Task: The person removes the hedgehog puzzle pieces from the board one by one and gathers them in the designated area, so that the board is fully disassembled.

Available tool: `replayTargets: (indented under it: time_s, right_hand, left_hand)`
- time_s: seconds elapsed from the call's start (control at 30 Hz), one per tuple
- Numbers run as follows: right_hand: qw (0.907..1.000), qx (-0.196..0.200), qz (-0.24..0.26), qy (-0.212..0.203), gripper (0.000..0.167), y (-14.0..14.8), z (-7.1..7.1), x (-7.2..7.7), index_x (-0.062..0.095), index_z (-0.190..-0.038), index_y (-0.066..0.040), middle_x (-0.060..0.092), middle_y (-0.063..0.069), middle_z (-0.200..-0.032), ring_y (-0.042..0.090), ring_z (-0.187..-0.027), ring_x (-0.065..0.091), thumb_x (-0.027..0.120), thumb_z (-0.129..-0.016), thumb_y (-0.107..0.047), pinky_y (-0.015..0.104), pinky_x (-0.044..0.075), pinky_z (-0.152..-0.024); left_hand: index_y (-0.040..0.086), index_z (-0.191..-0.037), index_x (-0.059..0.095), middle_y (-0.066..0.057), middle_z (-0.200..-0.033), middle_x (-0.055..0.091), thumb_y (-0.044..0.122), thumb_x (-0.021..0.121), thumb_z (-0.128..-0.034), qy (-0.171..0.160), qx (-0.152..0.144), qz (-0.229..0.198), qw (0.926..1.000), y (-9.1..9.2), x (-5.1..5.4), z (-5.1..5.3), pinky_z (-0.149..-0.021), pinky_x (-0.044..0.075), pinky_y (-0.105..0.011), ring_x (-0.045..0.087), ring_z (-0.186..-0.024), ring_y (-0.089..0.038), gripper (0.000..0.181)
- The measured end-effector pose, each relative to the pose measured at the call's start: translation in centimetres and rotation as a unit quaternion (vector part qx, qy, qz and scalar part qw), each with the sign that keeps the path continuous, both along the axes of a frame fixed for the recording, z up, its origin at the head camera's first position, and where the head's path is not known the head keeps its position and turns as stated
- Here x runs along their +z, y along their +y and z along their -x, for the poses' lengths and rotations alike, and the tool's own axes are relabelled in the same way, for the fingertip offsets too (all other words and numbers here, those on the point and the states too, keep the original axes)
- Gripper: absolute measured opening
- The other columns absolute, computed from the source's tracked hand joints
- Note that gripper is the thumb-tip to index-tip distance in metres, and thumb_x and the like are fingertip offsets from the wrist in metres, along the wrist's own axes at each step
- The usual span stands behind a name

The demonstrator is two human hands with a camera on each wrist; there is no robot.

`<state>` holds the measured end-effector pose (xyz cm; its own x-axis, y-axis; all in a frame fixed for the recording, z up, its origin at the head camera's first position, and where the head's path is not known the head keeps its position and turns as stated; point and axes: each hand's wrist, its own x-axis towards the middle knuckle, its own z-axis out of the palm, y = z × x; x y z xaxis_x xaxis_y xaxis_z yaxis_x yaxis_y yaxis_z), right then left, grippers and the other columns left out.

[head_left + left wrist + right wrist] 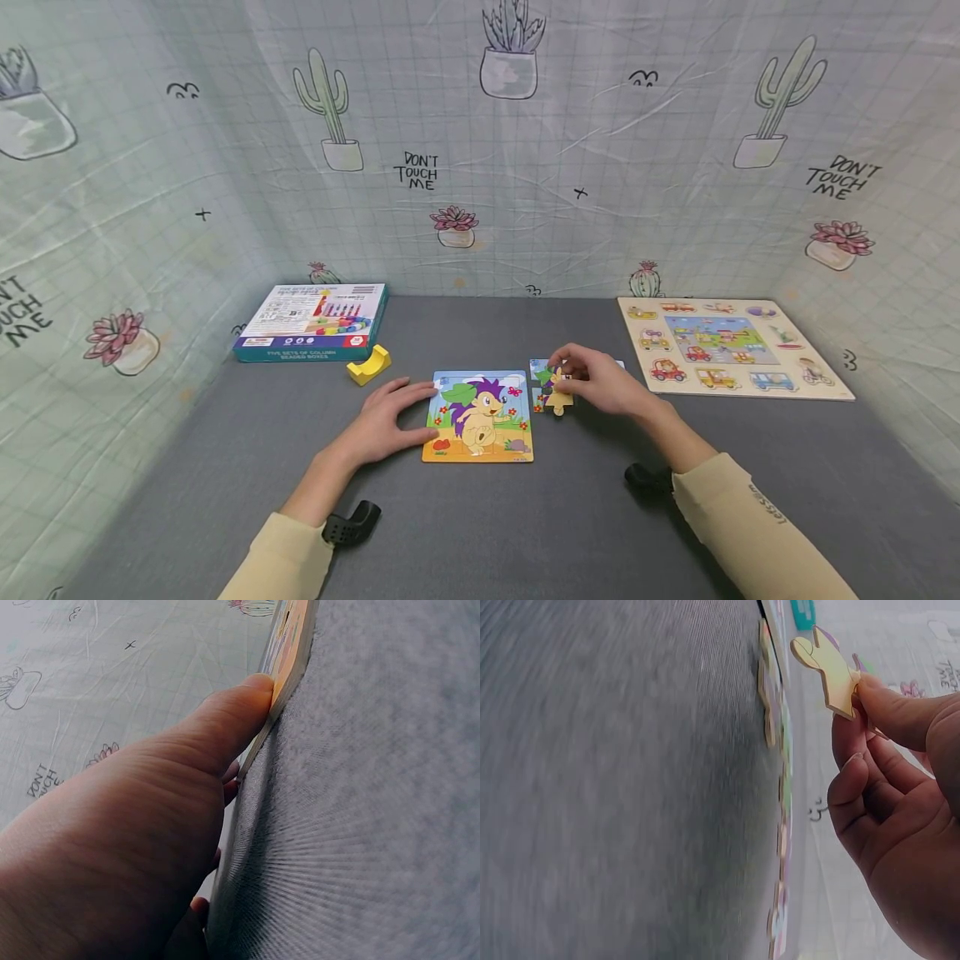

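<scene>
A square hedgehog puzzle board (477, 417) lies on the grey table. My left hand (382, 425) rests at its left edge, fingers spread and fairly straight; in the left wrist view the thumb of the hand (142, 802) touches the board's edge (289, 667). To the right of the board, my right hand (603, 385) pinches a puzzle piece (558, 402), yellow and purple, between thumb and fingers. The right wrist view shows the piece (832, 671) raised off the table in the hand (907, 795). Other pieces (537, 398) lie beneath and beside it, partly hidden by the hand.
At the back left lies a flat box (307, 323) with a teal side, with a yellow curved block (369, 365) in front of it. A large vehicle puzzle board (731, 346) lies at the back right. A patterned curtain (525, 167) stands behind the table.
</scene>
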<state>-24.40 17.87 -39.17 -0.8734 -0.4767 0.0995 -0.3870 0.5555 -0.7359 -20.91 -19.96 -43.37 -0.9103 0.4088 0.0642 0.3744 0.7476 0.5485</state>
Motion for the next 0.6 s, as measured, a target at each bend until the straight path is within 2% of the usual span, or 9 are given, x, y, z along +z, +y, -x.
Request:
replayTargets:
  time_s: [0.17, 0.4, 0.6]
  right_hand:
    - [0.9999, -0.005, -0.010, -0.002, 0.027, 1.2, 0.1, -0.2, 0.061, -0.121, -0.003, 0.065, 0.003, -0.098, 0.021, -0.085, 0.059, 0.070, -0.096, -0.008, 0.037, 0.048, -0.073]
    - [0.9997, -0.006, -0.023, 0.004, 0.027, 2.5, 0.1, -0.6, 0.061, -0.120, 0.001, 0.064, 0.005, -0.099, 0.020, -0.087, 0.059, 0.069, -0.096, -0.007, 0.035, 0.049, -0.074]
    - [0.9994, -0.003, -0.035, -0.006, 0.026, 3.5, 0.3, -0.5, 0.061, -0.119, 0.001, 0.064, 0.006, -0.100, 0.021, -0.089, 0.059, 0.069, -0.096, -0.007, 0.039, 0.049, -0.079]
  left_hand:
    - [0.017, -0.146, 0.056, -0.009, -0.150, 0.050, 0.046, 0.077, -0.0870, 0.002, -0.002, -0.005, 1.0000, -0.1, -0.1, 0.1, -0.112, 0.016, -0.070, 0.025, -0.146, -0.042, 0.069]
    - [0.015, -0.144, 0.057, -0.009, -0.149, 0.052, 0.046, 0.077, -0.0873, 0.027, -0.012, -0.006, 0.9996, -0.2, -0.4, 0.3, -0.111, 0.018, -0.070, 0.027, -0.145, -0.042, 0.068]
    - [0.016, -0.144, 0.057, -0.008, -0.149, 0.051, 0.045, 0.077, -0.0869, 0.017, -0.007, -0.008, 0.9998, -0.1, -0.2, 0.1, -0.112, 0.017, -0.069, 0.026, -0.146, -0.041, 0.068]
